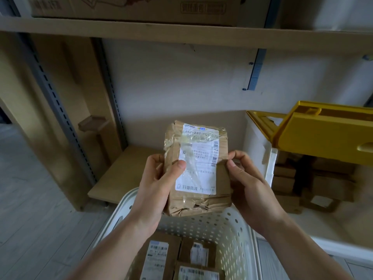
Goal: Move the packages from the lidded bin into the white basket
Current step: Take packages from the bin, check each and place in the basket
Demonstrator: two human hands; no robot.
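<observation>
Wooden shelving on slotted metal uprights fills the background, with a low shelf board just behind the white basket and the lidded bin standing at the right, its yellow lid tipped up. More brown parcels remain stacked inside that bin. Held above the far end of the basket is a crumpled brown paper package, taped over and bearing a white shipping label, face toward the camera. The left hand wraps its side, thumb pressed on the label's edge, while the right hand pinches the opposite edge between thumb and curled fingers; both grips are closed on the package. Three flat boxes already lie side by side on the basket floor, labels up. The step in hand looks like lowering this one in. To do it well, I would tilt the package flat, label upward, and bring it down over the open part of the floor near the far perforated wall rather than dropping it onto the boxes, letting go only once it rests. The wrapping looks soft and torn at the lower corner, so supporting it from beneath should keep it from splitting.
</observation>
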